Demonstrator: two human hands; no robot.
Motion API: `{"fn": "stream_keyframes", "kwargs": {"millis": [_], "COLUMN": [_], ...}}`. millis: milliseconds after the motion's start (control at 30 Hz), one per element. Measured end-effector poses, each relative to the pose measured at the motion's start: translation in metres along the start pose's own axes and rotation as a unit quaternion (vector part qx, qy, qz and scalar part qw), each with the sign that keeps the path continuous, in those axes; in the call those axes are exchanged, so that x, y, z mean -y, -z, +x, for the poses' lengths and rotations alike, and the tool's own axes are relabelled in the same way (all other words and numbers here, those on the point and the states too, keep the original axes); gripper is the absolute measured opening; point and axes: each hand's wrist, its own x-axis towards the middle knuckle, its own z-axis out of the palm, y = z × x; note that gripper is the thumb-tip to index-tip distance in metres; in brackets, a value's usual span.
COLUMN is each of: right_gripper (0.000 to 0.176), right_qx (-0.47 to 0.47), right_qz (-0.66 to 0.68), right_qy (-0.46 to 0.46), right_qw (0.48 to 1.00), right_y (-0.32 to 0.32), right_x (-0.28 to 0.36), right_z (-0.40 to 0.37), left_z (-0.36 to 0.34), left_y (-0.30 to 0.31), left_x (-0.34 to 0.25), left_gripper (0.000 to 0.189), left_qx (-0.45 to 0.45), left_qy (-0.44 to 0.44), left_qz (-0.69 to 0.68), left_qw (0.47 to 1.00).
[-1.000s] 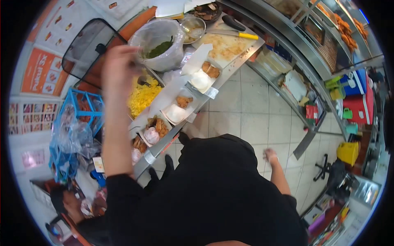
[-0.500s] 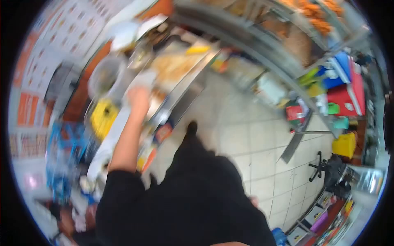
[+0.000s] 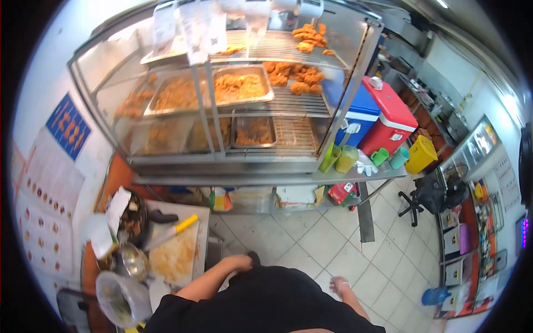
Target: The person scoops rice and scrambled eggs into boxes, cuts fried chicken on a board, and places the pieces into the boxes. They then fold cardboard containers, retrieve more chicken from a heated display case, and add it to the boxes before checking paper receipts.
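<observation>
Worktop [image 3: 213,251] edge: knife [image 3: 176,228], yellow handle toward left hand [image 3: 241,262]; right hand [image 3: 338,284] well apart. Fingers loosely curled, empty.

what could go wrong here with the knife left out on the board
The yellow-handled knife lies loose on the cutting board, handle toward the board's edge. The left hand is close beside the board and might catch the knife, sending it onto the tiled floor near the feet.

Cutting board [image 3: 176,256] – matt plastic; display case [image 3: 233,111] – glass, metal.
</observation>
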Motion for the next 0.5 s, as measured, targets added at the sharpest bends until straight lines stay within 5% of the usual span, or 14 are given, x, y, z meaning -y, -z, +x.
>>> {"fn": "stream_keyframes", "kwargs": {"millis": [67, 133, 200, 300, 367, 500], "right_gripper": [0.024, 0.027, 0.031, 0.027, 0.026, 0.022], "right_qx": [-0.012, -0.007, 0.011, 0.058, 0.062, 0.091], "right_qz": [0.024, 0.061, 0.099, 0.19, 0.156, 0.105], "right_qy": [0.109, 0.2, 0.3, 0.475, 0.533, 0.653], "right_qw": [0.994, 0.978, 0.949, 0.857, 0.829, 0.745], "right_y": [-0.027, -0.051, -0.065, -0.085, -0.088, -0.079], "right_x": [0.075, 0.162, 0.25, 0.378, 0.443, 0.533], "right_z": [-0.011, -0.036, -0.059, -0.146, -0.201, -0.271], "left_z": [-0.022, -0.058, -0.034, -0.081, -0.108, -0.135], "left_y": [0.085, 0.161, 0.194, 0.26, 0.284, 0.269], "left_x": [-0.004, -0.031, -0.013, -0.055, -0.076, -0.069], "left_gripper": [0.041, 0.049, 0.055, 0.056, 0.058, 0.055], "left_qx": [-0.093, -0.216, -0.387, -0.369, -0.227, -0.202], "left_qy": [-0.107, -0.1, -0.116, -0.09, -0.212, -0.274], "left_qz": [-0.108, -0.116, 0.074, 0.145, -0.102, -0.172], "left_qw": [0.984, 0.964, 0.912, 0.913, 0.945, 0.924]}}
